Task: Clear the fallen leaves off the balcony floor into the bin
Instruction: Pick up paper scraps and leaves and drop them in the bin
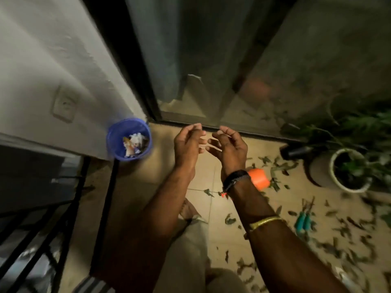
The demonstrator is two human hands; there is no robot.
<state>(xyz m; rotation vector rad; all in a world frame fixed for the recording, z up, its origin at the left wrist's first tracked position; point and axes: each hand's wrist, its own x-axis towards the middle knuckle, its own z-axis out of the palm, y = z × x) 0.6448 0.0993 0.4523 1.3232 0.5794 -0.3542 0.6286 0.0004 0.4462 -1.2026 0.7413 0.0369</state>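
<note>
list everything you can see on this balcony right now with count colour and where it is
bin: one, blue, on the floor in the corner by the white wall, scraps of rubbish inside
fallen leaves: many, dark green, strewn over the tiled floor, mostly right
orange object: one, on the floor behind the right wrist, kind unclear
teal-handled tools: apparently two, lying among the leaves at right
potted plant: one, white pot with green foliage, far right
glass door: dark frame, straight ahead
railing: black bars, lower left
left hand: fingers loosely curled, holding nothing visible
right hand: the same, bands on the wrist
</note>
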